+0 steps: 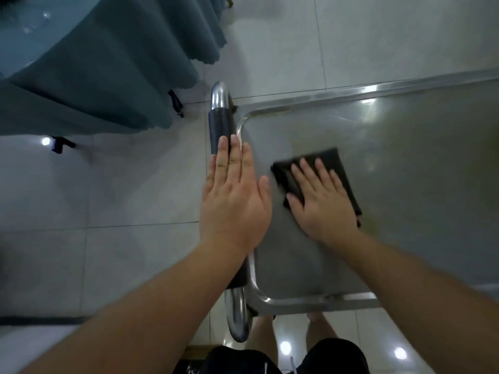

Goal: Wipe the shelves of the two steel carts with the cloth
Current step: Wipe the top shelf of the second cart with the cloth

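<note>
Left hand, fingers straight, lies over the cart handle; right hand presses the dark cloth flat-fingered onto the steel shelf, frame centre.

Bare forearms, no sleeves; black shorts with small white markings.

Cart top shelf, cloth in place.
We note a dark folded cloth lying flat on the steel cart's top shelf, near its handle-side rim.
</note>
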